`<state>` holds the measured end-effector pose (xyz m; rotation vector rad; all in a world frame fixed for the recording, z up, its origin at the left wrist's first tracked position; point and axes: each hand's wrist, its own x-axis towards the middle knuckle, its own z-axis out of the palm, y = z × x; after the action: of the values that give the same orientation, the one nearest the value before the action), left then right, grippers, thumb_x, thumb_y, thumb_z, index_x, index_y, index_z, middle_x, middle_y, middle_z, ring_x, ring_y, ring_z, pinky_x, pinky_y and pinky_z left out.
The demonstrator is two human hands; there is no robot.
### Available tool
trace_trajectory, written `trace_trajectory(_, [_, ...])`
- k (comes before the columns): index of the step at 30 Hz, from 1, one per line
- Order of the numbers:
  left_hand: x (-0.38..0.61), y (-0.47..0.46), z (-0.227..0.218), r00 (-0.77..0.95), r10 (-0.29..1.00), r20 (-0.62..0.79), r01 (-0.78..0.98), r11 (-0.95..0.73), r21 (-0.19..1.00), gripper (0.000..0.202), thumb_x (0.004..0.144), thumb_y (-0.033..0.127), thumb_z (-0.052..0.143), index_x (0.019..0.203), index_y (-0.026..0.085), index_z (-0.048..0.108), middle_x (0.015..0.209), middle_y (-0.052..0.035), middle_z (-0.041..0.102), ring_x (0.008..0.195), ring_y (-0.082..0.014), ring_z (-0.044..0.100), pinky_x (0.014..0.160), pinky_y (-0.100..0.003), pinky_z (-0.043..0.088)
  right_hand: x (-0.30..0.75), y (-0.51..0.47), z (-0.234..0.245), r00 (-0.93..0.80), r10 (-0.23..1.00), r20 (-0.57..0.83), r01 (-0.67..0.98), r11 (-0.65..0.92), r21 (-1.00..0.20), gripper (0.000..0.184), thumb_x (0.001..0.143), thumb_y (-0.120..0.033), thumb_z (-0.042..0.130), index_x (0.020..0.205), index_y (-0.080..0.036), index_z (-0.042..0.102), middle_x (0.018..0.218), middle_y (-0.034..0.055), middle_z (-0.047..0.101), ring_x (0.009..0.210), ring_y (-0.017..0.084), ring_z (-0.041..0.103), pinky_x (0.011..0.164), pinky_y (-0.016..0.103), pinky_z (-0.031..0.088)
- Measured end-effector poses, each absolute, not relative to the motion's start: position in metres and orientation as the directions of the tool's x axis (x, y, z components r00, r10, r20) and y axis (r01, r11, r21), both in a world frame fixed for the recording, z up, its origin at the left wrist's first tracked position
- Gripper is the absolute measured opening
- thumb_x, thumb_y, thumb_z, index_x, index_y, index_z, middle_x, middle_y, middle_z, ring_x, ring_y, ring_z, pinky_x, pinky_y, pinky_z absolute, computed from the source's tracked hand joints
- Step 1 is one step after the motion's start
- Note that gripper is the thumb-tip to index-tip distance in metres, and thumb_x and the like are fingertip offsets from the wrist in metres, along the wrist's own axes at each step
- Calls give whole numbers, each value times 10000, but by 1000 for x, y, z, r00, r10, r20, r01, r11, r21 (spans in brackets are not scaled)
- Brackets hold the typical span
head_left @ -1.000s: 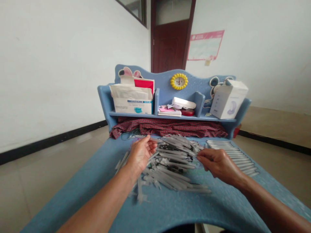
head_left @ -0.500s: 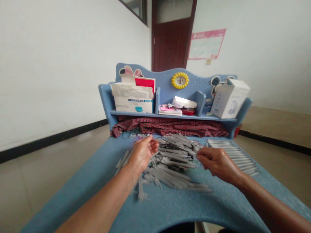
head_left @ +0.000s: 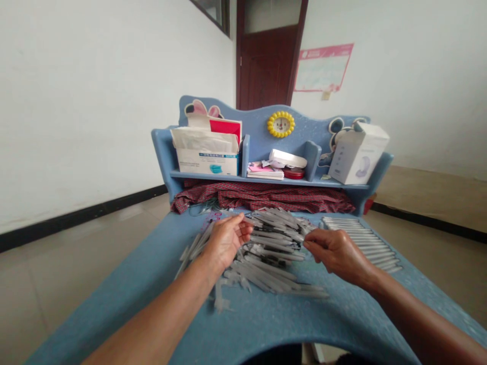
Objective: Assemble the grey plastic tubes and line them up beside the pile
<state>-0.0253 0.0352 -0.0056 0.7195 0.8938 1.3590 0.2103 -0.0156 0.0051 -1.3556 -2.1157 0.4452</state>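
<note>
A loose pile of translucent grey pen parts [head_left: 272,274], long thin tubes with some dark pieces among them, lies on the blue desk. Over the pile's left side is my left hand [head_left: 228,238], its thumb and fingers pinched at a thin pale pen part whose far end blends into the pile. My right hand [head_left: 331,251] is closed in a pinch at the pile's right edge; what its fingertips hold is hidden. Just beyond that hand, similar slim tubes lie side by side in a neat row [head_left: 367,243], partly covered by it.
Behind the pile, a checked red cloth [head_left: 266,197] is bunched under the desk's shelf [head_left: 213,177]. On the shelf stand a mask box [head_left: 205,159], a white box [head_left: 357,154], papers and a red tin [head_left: 293,173]. The desk's front edge [head_left: 289,340] curves inward.
The view has shifted slightly. Both hands stay pinched over the pile, the left a little farther right, the right a little farther left. The pile and row look the same.
</note>
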Motion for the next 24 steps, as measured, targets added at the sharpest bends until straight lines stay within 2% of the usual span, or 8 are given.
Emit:
trace_trajectory(5, [-18, 28, -7, 121, 982, -147, -492, 188, 850, 100, 780, 123, 559, 685, 112, 586, 594, -61, 657, 478, -130, 598, 439, -225, 469, 196, -9, 16, -377, 868, 323, 658, 497, -566, 218, 822, -291, 485, 723, -158, 627, 528, -31, 544, 399, 54, 441, 413, 174, 312])
trace_trajectory(10, [-11, 21, -2, 245, 954, -174, -510, 279, 813, 108, 802, 136, 543, 713, 116, 599, 603, -53, 664, 478, -114, 598, 442, -208, 473, 179, 9, 26, -418, 847, 327, 593, 527, -609, 225, 787, -340, 554, 697, -141, 608, 507, -40, 524, 405, 47, 433, 399, 165, 278])
trace_trajectory(16, [-11, 19, 6, 251, 949, -191, -529, 300, 794, 190, 830, 149, 509, 680, 107, 617, 547, -40, 642, 450, -106, 583, 434, -202, 467, 173, 19, 31, -476, 845, 245, 456, 476, -752, 348, 754, -464, 577, 669, -127, 572, 484, -44, 495, 354, 43, 412, 345, 157, 269])
trace_trajectory(18, [-11, 20, 7, 248, 951, -184, -539, 293, 789, 206, 837, 154, 498, 680, 104, 622, 545, -42, 640, 447, -103, 577, 438, -202, 467, 178, 19, 30, -465, 862, 203, 481, 438, -759, 356, 779, -474, 539, 707, -128, 587, 486, -41, 502, 340, 49, 420, 337, 159, 279])
trace_trajectory(20, [-11, 20, 7, 244, 953, -178, -544, 287, 788, 221, 838, 155, 494, 669, 97, 624, 546, -46, 639, 448, -100, 571, 441, -203, 467, 188, 20, 26, -434, 887, 159, 603, 417, -680, 299, 807, -413, 513, 744, -139, 615, 493, -35, 521, 354, 59, 447, 363, 166, 304])
trace_trajectory(24, [-12, 20, 6, 241, 957, -161, -532, 269, 803, 216, 832, 149, 500, 662, 90, 619, 568, -57, 649, 457, -104, 574, 438, -207, 468, 211, 24, 4, -334, 937, 98, 899, 348, -266, 128, 756, -225, 553, 758, -185, 674, 635, 15, 632, 598, 123, 584, 556, 207, 385])
